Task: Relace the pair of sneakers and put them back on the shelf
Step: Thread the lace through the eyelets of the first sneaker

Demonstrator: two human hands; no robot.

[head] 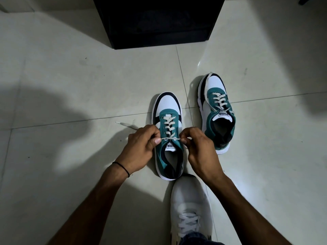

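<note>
Lace [170,138] pinched at top eyelets [175,138] by left hand [141,146], right hand [198,147]

My own white laced shoe [191,200] on pale tiled floor [70,82], just behind my right hand [200,149]. Thin black band [122,167] round wrist behind my left hand [141,147].

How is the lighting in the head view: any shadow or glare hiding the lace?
Head view: a bright patch lights the near sneaker, left hand, right hand and the lace they pinch, all sharp; head view, left: a broad shadow darkens the floor; head view, top: the black cabinet shows no detail, with a glare streak on the tile below it.
</note>
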